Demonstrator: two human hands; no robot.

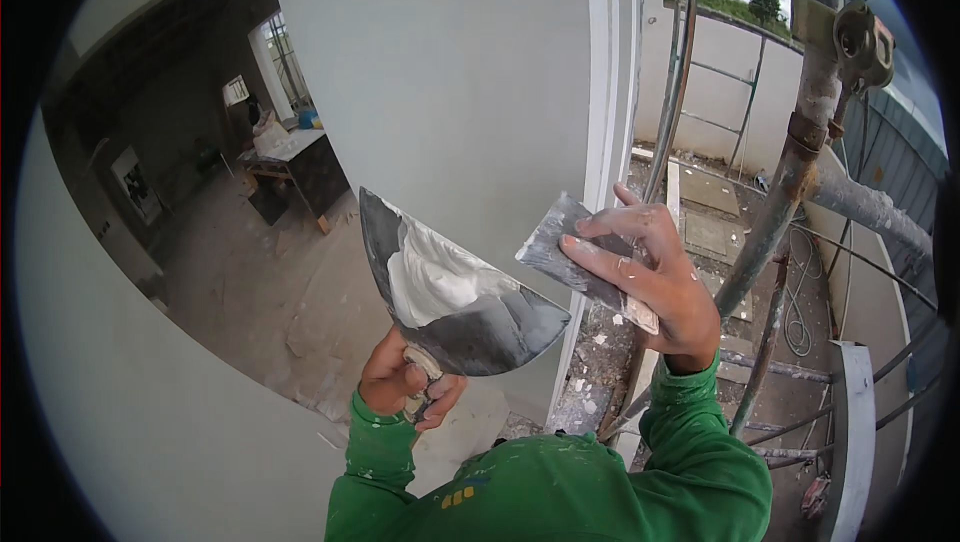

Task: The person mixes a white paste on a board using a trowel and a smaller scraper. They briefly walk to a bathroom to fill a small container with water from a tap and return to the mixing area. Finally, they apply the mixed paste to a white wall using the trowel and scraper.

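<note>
My left hand (pixel 408 382) is closed round the handle of a wide putty knife (pixel 500 337), whose broad grey blade tilts upward. A heap of white putty (pixel 440 277) lies on that blade. In my right hand (pixel 660 277) is a smaller putty knife (pixel 575 252) with a smeared grey blade; my thumb and fingers press along it. The small blade is held just right of the wide one, with a gap between them. Both are in front of a pale wall (pixel 470 72) and its white corner edge (pixel 610 72).
Rusty scaffold pipes (pixel 785 182) and a clamp (pixel 862 44) stand close on my right. Lower right is a metal plank (pixel 852 442). Through the opening at left, a table (pixel 300 147) stands on a dusty floor (pixel 215 252). Outside, a hose (pixel 797 322) lies on the ground.
</note>
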